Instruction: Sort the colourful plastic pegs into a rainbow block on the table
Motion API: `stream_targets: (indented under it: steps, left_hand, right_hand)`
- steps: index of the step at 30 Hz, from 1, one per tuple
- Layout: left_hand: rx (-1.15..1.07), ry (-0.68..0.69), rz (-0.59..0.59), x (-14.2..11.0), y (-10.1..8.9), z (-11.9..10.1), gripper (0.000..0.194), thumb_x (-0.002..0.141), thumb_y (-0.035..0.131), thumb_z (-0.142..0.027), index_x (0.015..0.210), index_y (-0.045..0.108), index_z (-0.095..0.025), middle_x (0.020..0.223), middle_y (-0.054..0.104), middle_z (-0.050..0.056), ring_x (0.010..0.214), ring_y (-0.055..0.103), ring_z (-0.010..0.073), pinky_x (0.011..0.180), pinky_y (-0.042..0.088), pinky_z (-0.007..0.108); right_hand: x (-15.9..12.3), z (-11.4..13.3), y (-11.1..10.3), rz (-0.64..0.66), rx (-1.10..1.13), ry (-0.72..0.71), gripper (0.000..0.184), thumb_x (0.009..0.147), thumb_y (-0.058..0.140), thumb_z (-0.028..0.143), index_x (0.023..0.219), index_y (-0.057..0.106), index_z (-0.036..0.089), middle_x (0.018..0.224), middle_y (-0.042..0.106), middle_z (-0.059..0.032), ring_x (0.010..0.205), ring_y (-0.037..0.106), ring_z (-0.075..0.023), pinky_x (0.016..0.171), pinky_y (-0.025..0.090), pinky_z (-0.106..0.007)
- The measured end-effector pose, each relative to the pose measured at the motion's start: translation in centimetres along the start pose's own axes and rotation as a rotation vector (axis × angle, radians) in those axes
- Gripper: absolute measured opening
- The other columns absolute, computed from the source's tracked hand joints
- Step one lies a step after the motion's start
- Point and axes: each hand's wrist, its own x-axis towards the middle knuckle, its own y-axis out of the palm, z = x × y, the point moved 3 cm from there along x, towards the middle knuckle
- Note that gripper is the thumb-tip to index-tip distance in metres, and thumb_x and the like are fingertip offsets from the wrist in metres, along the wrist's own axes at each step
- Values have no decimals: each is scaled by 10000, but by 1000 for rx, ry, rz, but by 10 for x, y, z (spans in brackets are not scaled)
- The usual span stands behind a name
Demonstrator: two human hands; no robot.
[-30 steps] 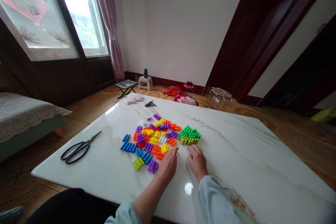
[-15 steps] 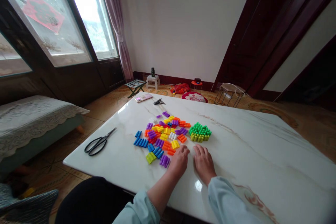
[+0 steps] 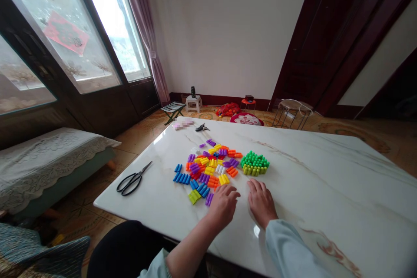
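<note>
My left hand [image 3: 224,203] rests palm down on the white marble table [image 3: 312,191], fingers loosely curled, touching the near edge of a scattered pile of small coloured plastic blocks [image 3: 208,169]. My right hand [image 3: 261,200] lies flat beside it with fingers stretched out and nothing in it. Just beyond the right hand sits a joined cluster of green and yellow-green blocks [image 3: 254,163]. Neither hand holds a block that I can see.
Black scissors [image 3: 133,179] lie on the table's left side. A blurred flat item [image 3: 182,125] and a small dark object [image 3: 202,127] sit at the far edge. A bed [image 3: 45,160] stands left; stools [image 3: 194,102] and a wire stool [image 3: 293,110] stand on the floor beyond.
The view has swung left, so the table and blocks appear further right. Both hands stay on the table near the blocks, almost unmoved relative to them.
</note>
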Motion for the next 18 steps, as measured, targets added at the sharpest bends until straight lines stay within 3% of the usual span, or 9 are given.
stream_targets:
  steps: [3, 8, 14, 18]
  left_hand:
    - [167, -96, -100, -25, -18, 10, 253, 831, 529, -204, 1055, 638, -247, 1137, 619, 77, 1101, 515, 265, 1024, 342, 497]
    - [353, -224, -122, -45, -22, 34, 508, 753, 651, -329, 1244, 540, -261, 1372, 482, 106, 1280, 380, 337, 1098, 178, 589]
    - [361, -210, -155, -26, -15, 46, 441, 828, 575, -388, 1242, 546, -239, 1329, 508, 110, 1224, 436, 305, 1031, 338, 482]
    - [367, -298, -219, -4, -20, 55, 404, 880, 499, -421, 1228, 553, -223, 1270, 534, 107, 1178, 462, 283, 1009, 365, 436]
  right_hand:
    - [0, 1, -1, -10, 2, -7, 353, 862, 445, 131, 1193, 566, 153, 1260, 545, -102, 1109, 461, -243, 909, 393, -351]
    - [-1, 2, -2, -6, 7, -6, 342, 866, 449, 134, 1187, 567, 154, 1255, 547, -100, 1107, 462, -238, 907, 385, -345]
    - [-1, 2, -3, -7, 13, -1, 353, 863, 442, 129, 1190, 568, 171, 1262, 546, -97, 1102, 466, -239, 899, 387, -345]
    - [-1, 2, -3, -9, 24, 5, 352, 860, 443, 132, 1181, 578, 180, 1255, 553, -97, 1105, 466, -243, 908, 386, -346]
